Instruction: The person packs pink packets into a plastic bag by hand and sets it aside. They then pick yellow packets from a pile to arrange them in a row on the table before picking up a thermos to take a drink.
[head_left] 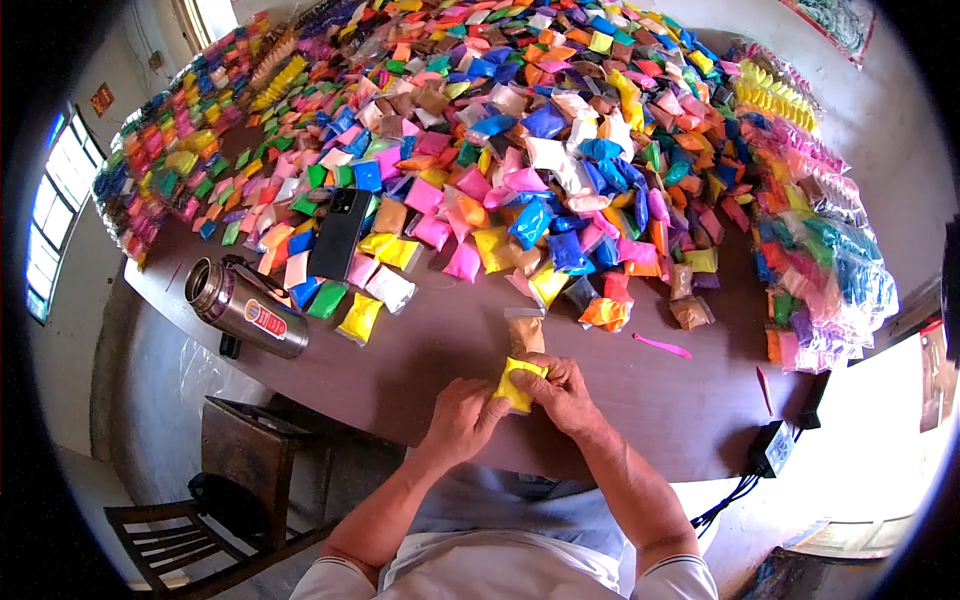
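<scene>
Left hand and right hand together grip a yellow packet over the table's six o'clock side. A brown packet lies just beyond at twelve o'clock, a black phone at ten.

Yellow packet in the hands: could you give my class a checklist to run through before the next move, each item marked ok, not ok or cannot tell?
1. Yellow packet steadied by both hands: ok, left hand and right hand both grip it.
2. Yellow packet fully sealed: cannot tell, the fingers cover part of it.
3. Brown packet well apart from the right hand: not ok, it lies just beyond, close to the fingertips.
4. Pink plastic stick clear of both hands: ok, it lies to the right.
5. Black smartphone clear of both hands: ok.
</scene>
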